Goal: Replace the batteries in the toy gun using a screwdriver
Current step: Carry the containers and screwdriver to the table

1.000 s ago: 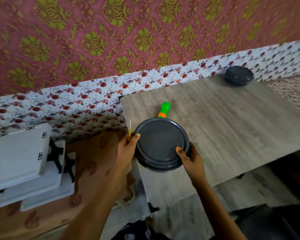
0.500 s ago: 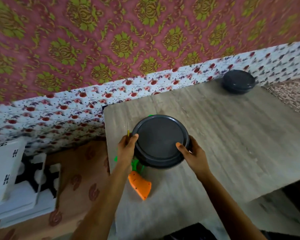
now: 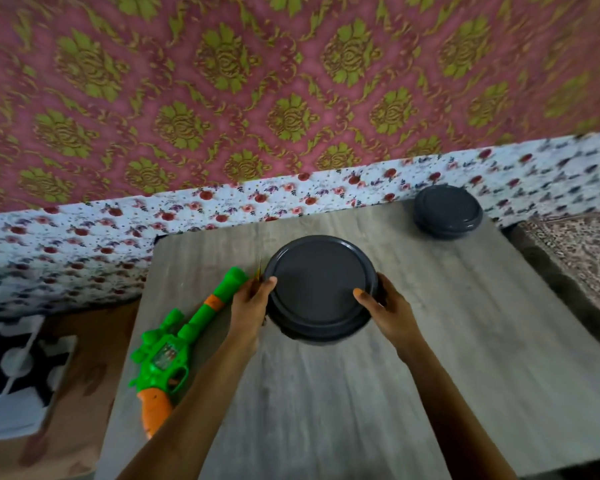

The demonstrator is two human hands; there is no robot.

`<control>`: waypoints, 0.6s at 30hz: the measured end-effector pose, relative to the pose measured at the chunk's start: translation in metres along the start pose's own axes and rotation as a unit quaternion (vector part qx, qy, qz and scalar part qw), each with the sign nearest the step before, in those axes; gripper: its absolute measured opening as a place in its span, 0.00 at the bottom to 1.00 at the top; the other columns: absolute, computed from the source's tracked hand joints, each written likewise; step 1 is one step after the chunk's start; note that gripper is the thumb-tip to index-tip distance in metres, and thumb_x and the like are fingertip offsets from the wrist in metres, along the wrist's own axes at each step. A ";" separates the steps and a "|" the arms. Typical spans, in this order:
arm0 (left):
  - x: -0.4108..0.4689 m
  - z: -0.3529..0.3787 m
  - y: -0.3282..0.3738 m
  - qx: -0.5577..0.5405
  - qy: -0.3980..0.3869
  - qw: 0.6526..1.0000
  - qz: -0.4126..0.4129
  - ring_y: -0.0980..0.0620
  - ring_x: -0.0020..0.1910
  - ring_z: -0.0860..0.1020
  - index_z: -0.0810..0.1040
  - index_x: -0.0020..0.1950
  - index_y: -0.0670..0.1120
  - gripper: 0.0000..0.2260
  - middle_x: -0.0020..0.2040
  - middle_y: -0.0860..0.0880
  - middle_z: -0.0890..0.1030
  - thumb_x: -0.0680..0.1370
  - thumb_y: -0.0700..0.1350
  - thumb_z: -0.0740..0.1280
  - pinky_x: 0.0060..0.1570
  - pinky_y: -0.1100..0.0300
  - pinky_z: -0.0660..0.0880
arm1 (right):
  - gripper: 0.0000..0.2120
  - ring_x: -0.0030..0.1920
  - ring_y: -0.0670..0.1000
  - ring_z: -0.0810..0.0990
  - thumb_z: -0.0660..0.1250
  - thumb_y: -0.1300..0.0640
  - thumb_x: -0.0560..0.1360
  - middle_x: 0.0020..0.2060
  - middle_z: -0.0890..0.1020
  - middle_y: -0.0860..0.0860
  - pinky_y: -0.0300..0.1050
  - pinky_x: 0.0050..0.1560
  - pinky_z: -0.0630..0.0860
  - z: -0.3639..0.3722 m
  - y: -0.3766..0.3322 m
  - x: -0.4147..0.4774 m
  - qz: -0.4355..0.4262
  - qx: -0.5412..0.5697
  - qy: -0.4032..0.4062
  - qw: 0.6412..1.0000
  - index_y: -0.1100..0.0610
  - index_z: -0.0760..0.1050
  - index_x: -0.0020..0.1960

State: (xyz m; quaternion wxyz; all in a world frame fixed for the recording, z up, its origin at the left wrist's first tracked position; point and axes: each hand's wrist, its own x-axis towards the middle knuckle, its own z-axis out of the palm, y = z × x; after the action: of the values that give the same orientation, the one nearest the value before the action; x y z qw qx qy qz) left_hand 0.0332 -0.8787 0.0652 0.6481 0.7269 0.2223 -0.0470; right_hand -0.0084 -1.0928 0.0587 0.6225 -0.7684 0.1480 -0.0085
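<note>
Woodgrain table (image 3: 465, 341), gun (image 3: 174, 344), round tub (image 3: 317, 285), perhaps plastic

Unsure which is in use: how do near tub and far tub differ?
The left hand and right hand grip the near tub; the far tub sits untouched. The near tub is beside the toy gun; the far tub at the back right corner. Both round, dark, lidded.

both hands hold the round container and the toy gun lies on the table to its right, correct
No. The head view shows the toy gun on the table to the left of the container, beside the left hand. That hand and the right hand do hold it.
</note>
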 end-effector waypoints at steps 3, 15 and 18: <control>0.004 0.020 0.010 -0.003 -0.018 1.000 0.011 0.52 0.33 0.71 0.77 0.48 0.46 0.08 0.40 0.47 0.76 0.77 0.50 0.67 0.27 0.62 0.65 | 0.24 0.62 0.50 0.75 0.68 0.49 0.74 0.61 0.77 0.47 0.43 0.56 0.75 -0.018 0.002 0.010 0.010 0.011 -0.016 1.000 0.51 0.68 0.68; 0.061 0.120 0.025 -0.018 -0.073 0.997 -0.021 0.53 0.34 0.69 0.73 0.42 0.50 0.06 0.37 0.49 0.73 0.78 0.43 0.62 0.32 0.62 0.64 | 0.24 0.66 0.50 0.70 0.64 0.56 0.77 0.65 0.73 0.47 0.47 0.63 0.68 -0.077 0.019 0.086 0.058 0.089 -0.001 0.994 0.50 0.64 0.71; 0.089 0.155 0.024 -0.006 -0.055 0.998 -0.008 0.54 0.33 0.68 0.72 0.39 0.49 0.08 0.35 0.49 0.72 0.78 0.41 0.61 0.31 0.62 0.63 | 0.25 0.67 0.51 0.70 0.65 0.58 0.77 0.67 0.72 0.49 0.47 0.63 0.70 -0.086 0.034 0.130 0.074 0.118 0.010 0.990 0.53 0.63 0.72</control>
State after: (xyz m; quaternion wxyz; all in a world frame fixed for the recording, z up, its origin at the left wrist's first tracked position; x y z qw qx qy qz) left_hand 0.1564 -1.0062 0.0315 0.6632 0.7177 0.1921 -0.0907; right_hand 0.0912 -1.2120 0.0233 0.7064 -0.6762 0.2090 0.0123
